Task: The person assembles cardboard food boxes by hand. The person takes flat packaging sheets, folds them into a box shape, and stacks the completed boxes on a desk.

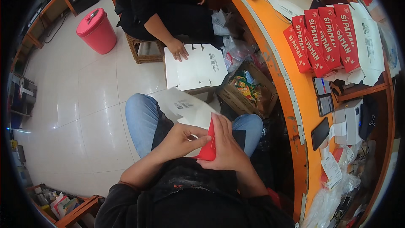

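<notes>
Above my lap I hold a partly folded cardboard box (207,150), red outside and white inside, with its long white flap (190,109) sticking out away from me. My left hand (181,140) grips its near left edge, thumb pressed against the red wall. Wrapped round the right side is my right hand (224,145), fingers pointing away from me. Beyond my knees, a stack of flat white box blanks (192,69) lies on a low support. Another person's hand (177,50) rests on that stack.
On the orange counter (270,44) at right stand several folded red boxes (322,38) beside white blanks (371,46). Phones (320,133) and a white printer (348,120) are nearer. An open carton of packets (249,88) sits below the counter; a pink bin (98,33) stands at far left.
</notes>
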Tool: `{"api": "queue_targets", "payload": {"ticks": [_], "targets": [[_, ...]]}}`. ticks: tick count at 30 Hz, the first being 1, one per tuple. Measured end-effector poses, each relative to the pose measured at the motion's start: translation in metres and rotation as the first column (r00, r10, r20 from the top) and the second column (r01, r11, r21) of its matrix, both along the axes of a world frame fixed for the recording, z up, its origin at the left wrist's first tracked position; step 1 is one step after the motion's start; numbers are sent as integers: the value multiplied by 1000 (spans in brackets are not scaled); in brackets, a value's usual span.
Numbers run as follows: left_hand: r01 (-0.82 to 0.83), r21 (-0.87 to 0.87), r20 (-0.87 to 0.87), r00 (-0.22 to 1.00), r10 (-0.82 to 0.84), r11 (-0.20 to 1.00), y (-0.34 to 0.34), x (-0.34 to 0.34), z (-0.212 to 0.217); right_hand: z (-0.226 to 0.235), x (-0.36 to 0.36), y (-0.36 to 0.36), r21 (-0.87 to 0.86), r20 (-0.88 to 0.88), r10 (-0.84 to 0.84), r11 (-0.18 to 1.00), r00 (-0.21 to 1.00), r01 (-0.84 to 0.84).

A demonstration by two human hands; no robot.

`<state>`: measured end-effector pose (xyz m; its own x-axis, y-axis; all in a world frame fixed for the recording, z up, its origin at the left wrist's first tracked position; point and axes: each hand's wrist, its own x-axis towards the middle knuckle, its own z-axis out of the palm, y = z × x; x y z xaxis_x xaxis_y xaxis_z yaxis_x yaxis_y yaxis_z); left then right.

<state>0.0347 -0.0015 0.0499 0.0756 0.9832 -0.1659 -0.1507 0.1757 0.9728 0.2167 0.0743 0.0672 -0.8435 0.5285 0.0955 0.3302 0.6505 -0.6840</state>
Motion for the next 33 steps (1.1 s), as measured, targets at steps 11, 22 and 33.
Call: {"api": "queue_targets", "payload": {"ticks": [11,22,33], "targets": [[-525,354,-351,692,631,774,1,15,-27,-45,17,17,10,-411,-414,889,812,458],[-584,-292,588,516,623,758,26,-8,-33,-92,23,2,384,-524,-179,823,833,419],[346,789,-611,519,597,507,2,-10,-13,-35,30,-17,-843,-527,-534,228,661,-487]]}}
